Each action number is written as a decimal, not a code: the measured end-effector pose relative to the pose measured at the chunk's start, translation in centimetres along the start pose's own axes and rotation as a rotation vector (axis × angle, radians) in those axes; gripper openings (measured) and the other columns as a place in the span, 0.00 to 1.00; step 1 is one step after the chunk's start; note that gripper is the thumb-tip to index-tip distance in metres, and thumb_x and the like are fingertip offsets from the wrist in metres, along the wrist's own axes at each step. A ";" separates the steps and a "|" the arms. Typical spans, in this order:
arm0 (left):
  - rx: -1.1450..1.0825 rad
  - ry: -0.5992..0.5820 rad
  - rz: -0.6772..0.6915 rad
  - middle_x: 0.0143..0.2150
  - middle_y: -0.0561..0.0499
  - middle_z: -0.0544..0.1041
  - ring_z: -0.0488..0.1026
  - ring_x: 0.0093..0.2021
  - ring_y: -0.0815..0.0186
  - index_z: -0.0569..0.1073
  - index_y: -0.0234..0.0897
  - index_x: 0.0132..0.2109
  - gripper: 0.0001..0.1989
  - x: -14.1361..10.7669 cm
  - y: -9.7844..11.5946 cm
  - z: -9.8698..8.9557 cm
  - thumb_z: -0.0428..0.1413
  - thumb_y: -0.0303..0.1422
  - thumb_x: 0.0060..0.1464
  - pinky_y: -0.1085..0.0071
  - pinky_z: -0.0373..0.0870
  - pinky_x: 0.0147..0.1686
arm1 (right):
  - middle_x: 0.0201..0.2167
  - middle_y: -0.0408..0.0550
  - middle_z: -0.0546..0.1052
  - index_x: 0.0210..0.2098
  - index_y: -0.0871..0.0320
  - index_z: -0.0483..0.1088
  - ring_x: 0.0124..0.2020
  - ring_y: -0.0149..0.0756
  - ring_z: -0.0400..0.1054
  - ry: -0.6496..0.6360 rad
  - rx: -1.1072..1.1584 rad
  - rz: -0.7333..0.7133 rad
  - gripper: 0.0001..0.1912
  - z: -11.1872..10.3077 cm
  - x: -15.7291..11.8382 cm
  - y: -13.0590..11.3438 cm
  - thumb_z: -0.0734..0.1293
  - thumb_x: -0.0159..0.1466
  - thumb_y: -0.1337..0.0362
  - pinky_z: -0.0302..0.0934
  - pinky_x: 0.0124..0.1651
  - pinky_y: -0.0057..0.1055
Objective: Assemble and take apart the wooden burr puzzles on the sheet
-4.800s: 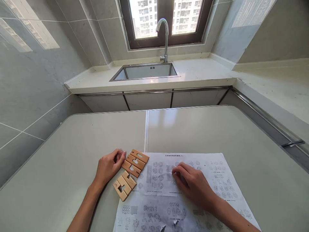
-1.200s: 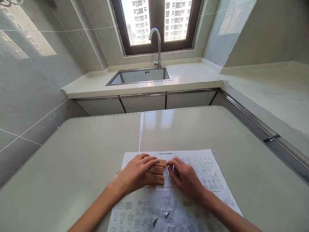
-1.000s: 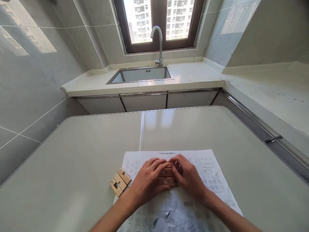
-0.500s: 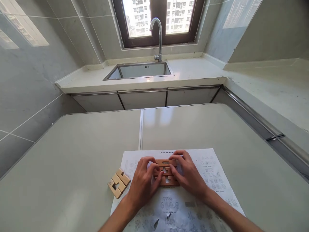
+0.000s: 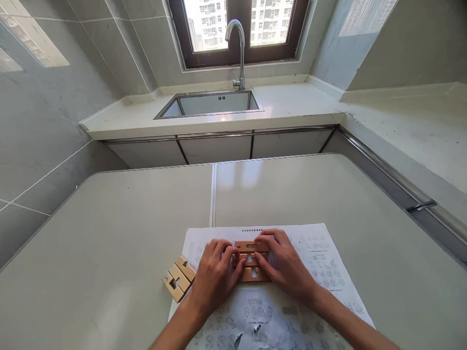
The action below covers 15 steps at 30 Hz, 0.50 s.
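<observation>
My left hand point(image 5: 218, 274) and my right hand point(image 5: 286, 262) bracket three reddish-brown wooden pieces point(image 5: 251, 274), which lie in rows on the printed sheet point(image 5: 255, 304), low in the middle of the frame. The fingers of my left hand are curled and partly open, thumb parted from the forefinger, their tips on the left ends of the pieces. On the right my fingers are partly open too, arched over the far right end, with the thumb laid across the middle piece. How hard either hand presses doesn't show.

My fingertips cover parts of both ends, so I can't see the full outlines. Slots show between my hands, and a dark mark on the farthest piece sits right by my left fingers, too small to read surely.

Lower left, the pale wooden pieces point(image 5: 174, 289) lie slantwise, close by my left wrist and partly over the sheet's edge; the mark on them is unclear. My forearms hide some of the sheet, its near edge runs out of the frame, and its small print is mostly illegible. It lies on the worktop point(image 5: 146, 214), whose near part is cut off by the bottom of the frame.
</observation>
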<state>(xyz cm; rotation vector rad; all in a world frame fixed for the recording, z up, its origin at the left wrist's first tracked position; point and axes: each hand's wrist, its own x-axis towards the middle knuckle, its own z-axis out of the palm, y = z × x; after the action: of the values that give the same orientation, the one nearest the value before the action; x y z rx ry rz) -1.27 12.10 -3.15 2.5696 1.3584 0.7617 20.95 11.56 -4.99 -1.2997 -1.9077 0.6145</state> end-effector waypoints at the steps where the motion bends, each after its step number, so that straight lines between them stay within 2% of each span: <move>1: -0.003 -0.004 -0.002 0.42 0.45 0.76 0.73 0.43 0.54 0.70 0.43 0.42 0.02 0.0 0.0 0.0 0.56 0.31 0.66 0.54 0.74 0.42 | 0.52 0.55 0.72 0.52 0.50 0.69 0.55 0.52 0.69 -0.001 0.001 -0.001 0.12 0.0 0.0 0.0 0.67 0.70 0.67 0.71 0.55 0.51; 11: -0.016 -0.030 -0.024 0.43 0.46 0.75 0.72 0.43 0.54 0.69 0.42 0.44 0.03 0.0 -0.1 0.0 0.57 0.32 0.66 0.55 0.75 0.42 | 0.51 0.54 0.74 0.53 0.51 0.68 0.55 0.52 0.67 -0.026 -0.004 -0.006 0.12 0.1 0.0 0.3 0.66 0.70 0.68 0.70 0.56 0.52; 15: -0.069 -0.022 0.017 0.45 0.45 0.75 0.72 0.45 0.55 0.71 0.43 0.45 0.06 -0.1 0.1 -0.1 0.60 0.30 0.63 0.56 0.76 0.43 | 0.50 0.54 0.73 0.53 0.51 0.68 0.54 0.52 0.68 -0.030 0.001 -0.004 0.13 0.0 0.0 0.2 0.66 0.70 0.68 0.70 0.55 0.51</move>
<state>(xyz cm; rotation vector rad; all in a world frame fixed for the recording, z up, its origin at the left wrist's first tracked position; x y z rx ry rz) -1.33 11.94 -3.09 2.5320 1.2832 0.7669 21.05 11.65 -5.18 -1.2923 -1.9342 0.6360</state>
